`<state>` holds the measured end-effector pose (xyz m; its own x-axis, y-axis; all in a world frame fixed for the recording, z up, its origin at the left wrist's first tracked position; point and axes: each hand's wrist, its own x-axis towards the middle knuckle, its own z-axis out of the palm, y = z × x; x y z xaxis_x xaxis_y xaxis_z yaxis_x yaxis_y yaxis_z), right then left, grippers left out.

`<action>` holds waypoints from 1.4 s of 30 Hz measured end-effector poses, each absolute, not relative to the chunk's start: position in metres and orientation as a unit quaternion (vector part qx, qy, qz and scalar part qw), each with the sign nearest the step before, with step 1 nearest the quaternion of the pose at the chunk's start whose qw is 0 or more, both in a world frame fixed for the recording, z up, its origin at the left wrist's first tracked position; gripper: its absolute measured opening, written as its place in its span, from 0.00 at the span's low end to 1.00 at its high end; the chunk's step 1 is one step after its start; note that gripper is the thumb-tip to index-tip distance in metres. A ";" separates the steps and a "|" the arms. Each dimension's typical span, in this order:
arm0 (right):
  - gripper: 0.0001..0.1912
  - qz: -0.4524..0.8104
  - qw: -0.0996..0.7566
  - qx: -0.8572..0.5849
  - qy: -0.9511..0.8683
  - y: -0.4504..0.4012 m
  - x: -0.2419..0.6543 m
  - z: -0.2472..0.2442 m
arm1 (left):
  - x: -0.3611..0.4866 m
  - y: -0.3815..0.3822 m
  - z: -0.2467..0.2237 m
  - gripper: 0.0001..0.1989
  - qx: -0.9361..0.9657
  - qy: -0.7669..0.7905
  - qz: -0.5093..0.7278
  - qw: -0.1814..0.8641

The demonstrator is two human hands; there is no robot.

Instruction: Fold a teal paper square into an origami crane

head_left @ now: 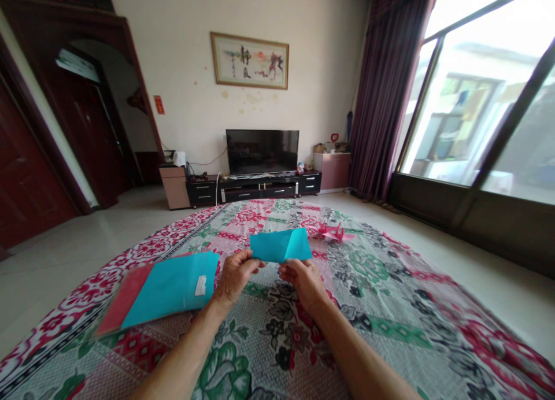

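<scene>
A folded sheet of blue paper (pixel 271 246) is held up over the patterned cloth, with a crease slanting across its right part. My left hand (pixel 236 273) pinches its lower left corner between thumb and fingers. At the lower edge, right of the middle, my right hand (pixel 303 278) grips the same sheet. Left of my left hand lies a clear packet of coloured paper (pixel 169 287), blue over red, with a small white label. Beyond my right hand, pink folded paper cranes (pixel 333 232) rest on the cloth; how many is hard to make out.
The flowered cloth (pixel 368 307) covers a broad surface with a rounded far edge. Past it stand a low black TV cabinet (pixel 277 187) and a television (pixel 262 151). A purple curtain (pixel 381 99) and large windows are on the right, a dark red door (pixel 34 169) on the left.
</scene>
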<state>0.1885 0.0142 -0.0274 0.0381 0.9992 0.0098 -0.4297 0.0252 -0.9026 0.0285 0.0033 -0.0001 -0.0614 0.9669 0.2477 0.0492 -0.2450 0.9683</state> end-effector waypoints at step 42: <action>0.07 0.706 0.550 -0.226 -0.384 0.007 0.190 -0.017 | 0.043 -0.003 -0.003 0.12 0.591 0.382 0.537 0.466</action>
<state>0.1898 0.0072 -0.0168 -0.2928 0.9506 0.1027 -0.6030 -0.1002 -0.7914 0.0431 -0.0029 -0.0030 0.1309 0.9514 0.2789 -0.0493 -0.2747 0.9603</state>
